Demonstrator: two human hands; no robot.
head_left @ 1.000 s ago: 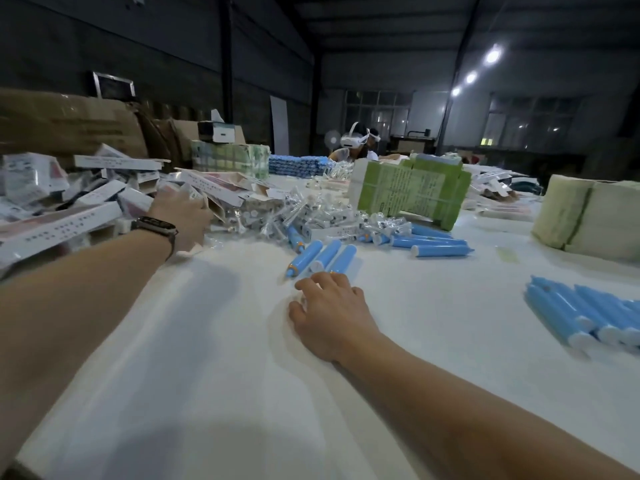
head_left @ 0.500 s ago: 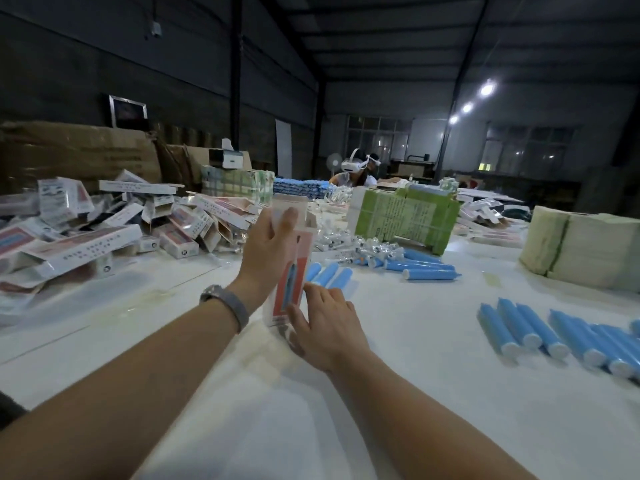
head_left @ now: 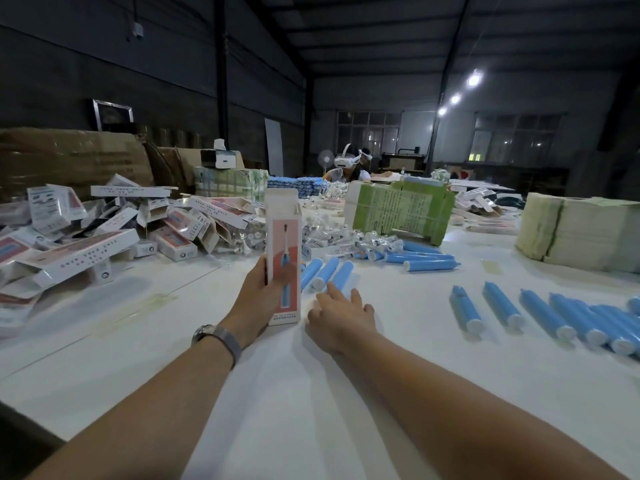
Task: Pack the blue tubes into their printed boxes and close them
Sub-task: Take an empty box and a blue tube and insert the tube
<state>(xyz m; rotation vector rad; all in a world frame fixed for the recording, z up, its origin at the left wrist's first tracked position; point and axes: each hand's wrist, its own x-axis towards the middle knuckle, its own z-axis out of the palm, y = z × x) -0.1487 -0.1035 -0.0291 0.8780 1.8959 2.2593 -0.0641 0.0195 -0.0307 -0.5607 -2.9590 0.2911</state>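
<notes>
Blue tubes [head_left: 327, 273] lie just beyond right hand's [head_left: 341, 315] fingers [head_left: 330, 289].

bare white table [head_left: 311, 393] in front of both forearms, open passage there. left side blocked by heap of printed boxes [head_left: 104, 233]. ahead: three blue tubes [head_left: 325, 273] just beyond right hand [head_left: 341, 315], upright box [head_left: 283, 254] in left hand [head_left: 258, 299] beside them. right side: row of blue tubes [head_left: 554, 313], open gap between it and right hand. far edge walled by green bundle [head_left: 401, 209] and paper stack [head_left: 581, 230].
</notes>
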